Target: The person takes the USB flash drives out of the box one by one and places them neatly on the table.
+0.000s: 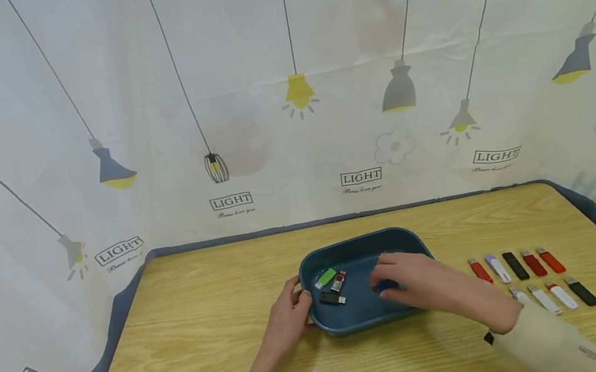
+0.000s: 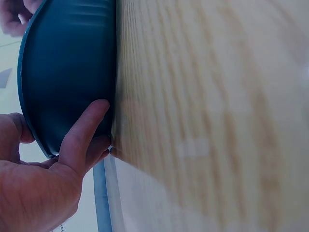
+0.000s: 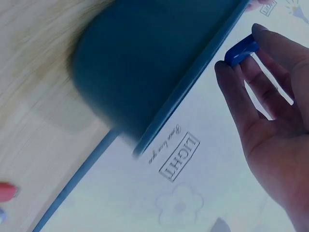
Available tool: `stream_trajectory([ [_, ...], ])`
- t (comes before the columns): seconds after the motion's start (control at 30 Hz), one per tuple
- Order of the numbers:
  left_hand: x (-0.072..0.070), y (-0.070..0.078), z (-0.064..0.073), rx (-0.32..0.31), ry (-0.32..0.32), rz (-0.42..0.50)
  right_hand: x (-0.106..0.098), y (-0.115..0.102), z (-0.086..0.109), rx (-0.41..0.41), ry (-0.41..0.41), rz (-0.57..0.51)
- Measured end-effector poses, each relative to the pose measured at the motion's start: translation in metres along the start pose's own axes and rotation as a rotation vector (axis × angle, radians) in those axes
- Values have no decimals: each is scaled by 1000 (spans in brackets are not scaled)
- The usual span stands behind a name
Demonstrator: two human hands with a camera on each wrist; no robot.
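Observation:
In the head view a dark blue plastic bin (image 1: 353, 331) stands mid-table. My left hand (image 1: 285, 318) grips its left end, with the thumb at the rim and fingers against the outer wall. Between thumb and fingertips, my right hand (image 3: 275, 92) pinches a blue USB stick (image 3: 240, 50) over the right half of the bin, above rim height in the right wrist view. On the bin's floor at the left lie a green USB stick (image 1: 326, 278), a red and silver one (image 1: 339, 281) and a black one (image 1: 333, 298). The right hand hides part of the bin's floor.
To the right of the bin, several USB sticks lie in two rows, among them a red one (image 1: 480, 271), a black one (image 1: 516, 266) and a white one (image 1: 562, 296). The wooden table (image 1: 192, 328) ends at a lamp-printed curtain (image 1: 270, 152).

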State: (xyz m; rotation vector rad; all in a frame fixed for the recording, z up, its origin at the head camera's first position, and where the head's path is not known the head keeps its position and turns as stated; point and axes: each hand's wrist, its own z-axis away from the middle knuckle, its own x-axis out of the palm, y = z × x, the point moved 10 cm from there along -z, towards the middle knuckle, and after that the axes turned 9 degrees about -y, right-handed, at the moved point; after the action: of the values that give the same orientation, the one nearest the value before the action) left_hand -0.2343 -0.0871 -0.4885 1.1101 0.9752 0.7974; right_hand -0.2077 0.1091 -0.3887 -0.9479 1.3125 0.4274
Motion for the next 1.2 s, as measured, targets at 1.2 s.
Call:
stream_trajectory([
  [1.2, 1, -2, -1, -14, -4, -11, 3, 55, 146, 325, 118, -149],
])
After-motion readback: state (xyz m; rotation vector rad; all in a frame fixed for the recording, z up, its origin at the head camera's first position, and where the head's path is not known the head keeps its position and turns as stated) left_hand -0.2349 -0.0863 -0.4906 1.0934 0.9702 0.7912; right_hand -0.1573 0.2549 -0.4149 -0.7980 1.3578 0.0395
